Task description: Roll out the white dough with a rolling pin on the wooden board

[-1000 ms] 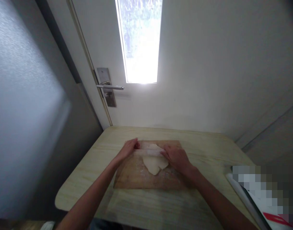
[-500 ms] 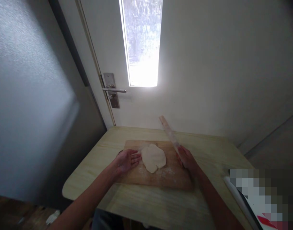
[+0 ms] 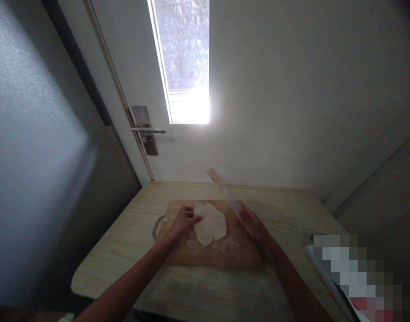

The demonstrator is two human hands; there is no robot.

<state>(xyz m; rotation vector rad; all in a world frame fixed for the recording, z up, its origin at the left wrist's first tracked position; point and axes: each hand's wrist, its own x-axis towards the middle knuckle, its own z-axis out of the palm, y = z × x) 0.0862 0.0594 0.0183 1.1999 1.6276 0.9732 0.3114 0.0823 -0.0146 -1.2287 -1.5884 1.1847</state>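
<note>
A flattened, roundish sheet of dough (image 3: 210, 226) lies on the wooden cutting board (image 3: 221, 259), with a small notch in its near edge. My left hand (image 3: 184, 221) is at the dough's left edge, its thumb over the top and its fingers curled at the rim, pinching it. On the right, my right hand (image 3: 253, 223) grips the lower end of a floured rolling pin (image 3: 225, 190). The pin slants up and away to the left, beyond the dough's far right side. Loose white flour is scattered on the board around the dough.
The board has a metal handle (image 3: 155, 228) on its left end. It rests on a pale wooden table (image 3: 117, 250) with a rounded left corner. Behind stands a white door with a lever handle (image 3: 149, 130) and a bright glass pane. A blurred-out object (image 3: 345, 273) sits at the right.
My left hand has turned from palm-up and open beside the dough to pinching its left edge. The view has shifted slightly right; my right hand still holds the rolling pin.
</note>
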